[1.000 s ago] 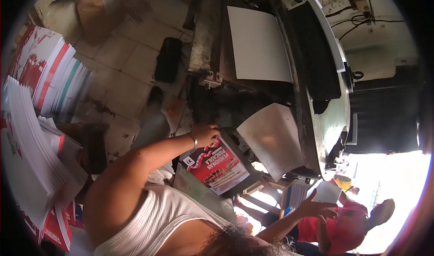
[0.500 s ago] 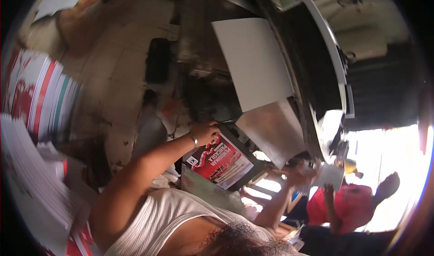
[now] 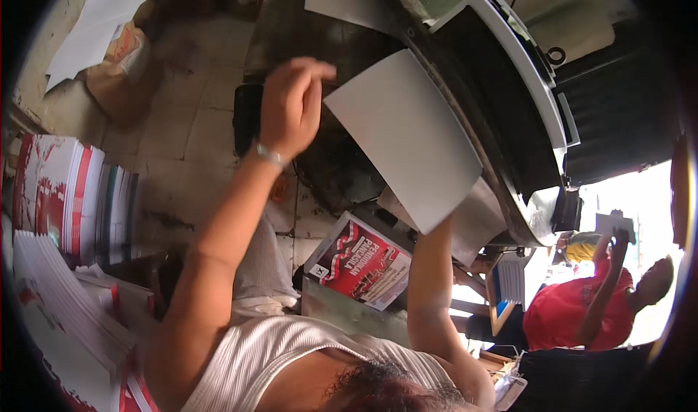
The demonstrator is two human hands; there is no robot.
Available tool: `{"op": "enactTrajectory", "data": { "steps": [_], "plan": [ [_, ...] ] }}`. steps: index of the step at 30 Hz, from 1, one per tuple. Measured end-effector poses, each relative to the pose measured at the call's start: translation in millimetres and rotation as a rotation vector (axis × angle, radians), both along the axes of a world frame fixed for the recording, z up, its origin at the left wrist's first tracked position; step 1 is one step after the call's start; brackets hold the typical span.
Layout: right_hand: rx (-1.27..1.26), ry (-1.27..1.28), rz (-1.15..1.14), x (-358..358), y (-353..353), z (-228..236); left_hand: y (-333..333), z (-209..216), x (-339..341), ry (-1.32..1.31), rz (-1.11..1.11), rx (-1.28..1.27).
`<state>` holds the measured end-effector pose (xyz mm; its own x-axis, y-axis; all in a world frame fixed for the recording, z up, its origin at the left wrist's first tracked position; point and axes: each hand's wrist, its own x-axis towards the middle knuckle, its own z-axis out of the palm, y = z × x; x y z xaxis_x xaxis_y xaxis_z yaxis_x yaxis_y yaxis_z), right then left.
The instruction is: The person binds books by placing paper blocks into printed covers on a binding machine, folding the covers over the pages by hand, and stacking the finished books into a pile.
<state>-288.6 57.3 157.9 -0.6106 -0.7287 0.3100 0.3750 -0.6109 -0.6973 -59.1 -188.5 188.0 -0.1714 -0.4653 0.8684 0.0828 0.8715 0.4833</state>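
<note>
My left hand [image 3: 294, 106], with a metal band at the wrist, is raised above the dark machine. Its fingers stretch to the right, slightly blurred, holding nothing, close to the upper left corner of a large white sheet [image 3: 407, 136]. My right forearm [image 3: 430, 281] reaches up to the lower edge of that sheet. The sheet covers my right hand, so its fingers do not show. Below the sheet, a red and white printed book cover [image 3: 360, 263] lies on a greenish surface [image 3: 327, 306] in front of me.
Stacks of printed books [image 3: 54, 194] and a fanned pile of paper [image 3: 65, 296] stand on the left. A long dark machine [image 3: 502, 99] runs along the right. Another white sheet [image 3: 345, 5] lies farther back. A person in a red shirt [image 3: 582, 306] holds something pale at the right.
My left hand has left the book cover and moved up and away. My right arm has swung left beneath the white sheet, whose near edge now sits lower. The view has shifted slightly.
</note>
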Motion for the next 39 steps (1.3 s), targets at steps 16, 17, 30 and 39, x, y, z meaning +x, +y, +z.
{"op": "enactTrajectory", "data": {
  "steps": [16, 17, 30, 39],
  "plan": [
    [-0.293, 0.003, -0.203, -47, 49, 9, -167, -53, -291, -1.183, 0.207, -0.697],
    [-0.302, -0.004, -0.172, -44, 42, 11, -192, -72, -284, -1.254, 0.287, -0.591],
    [-0.416, 0.023, -0.177, -43, 98, 23, 177, 6, -47, 0.231, -0.385, -0.682],
    [-0.345, 0.093, -0.285, -63, 148, 30, 211, -51, 31, -0.437, -0.758, 0.072]
  ]
}}
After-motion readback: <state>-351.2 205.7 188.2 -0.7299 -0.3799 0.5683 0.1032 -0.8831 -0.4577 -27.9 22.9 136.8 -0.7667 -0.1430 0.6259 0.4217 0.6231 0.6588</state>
